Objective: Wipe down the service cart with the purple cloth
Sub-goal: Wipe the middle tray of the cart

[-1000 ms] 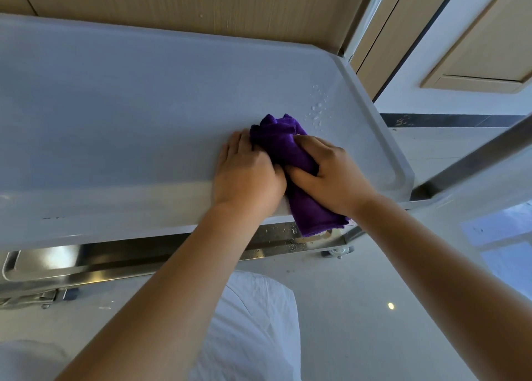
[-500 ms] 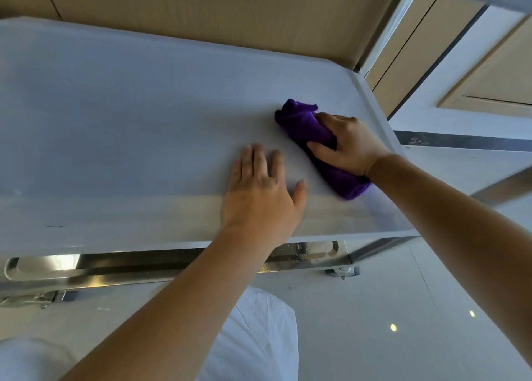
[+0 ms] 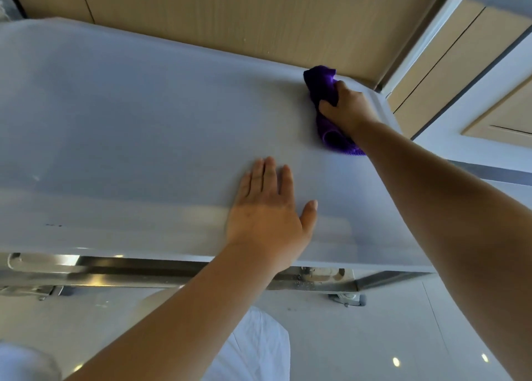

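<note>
The service cart's pale grey top tray (image 3: 129, 127) fills most of the view, with a raised rim round it. My right hand (image 3: 347, 108) grips the bunched purple cloth (image 3: 322, 88) and holds it down near the tray's far right corner. The cloth's tail shows under my wrist. My left hand (image 3: 269, 208) lies flat on the tray near its front edge, fingers straight and spread, holding nothing.
A wooden panel wall (image 3: 244, 15) stands right behind the cart. A white door frame (image 3: 417, 43) and more wood panels are at the right. Below the tray's front edge runs a shiny steel lower shelf (image 3: 115, 271) with a caster (image 3: 347, 298) on the pale glossy floor.
My left hand let go of the cloth and settled flat on the tray. My right hand slid the cloth from the front edge away to the far right corner.
</note>
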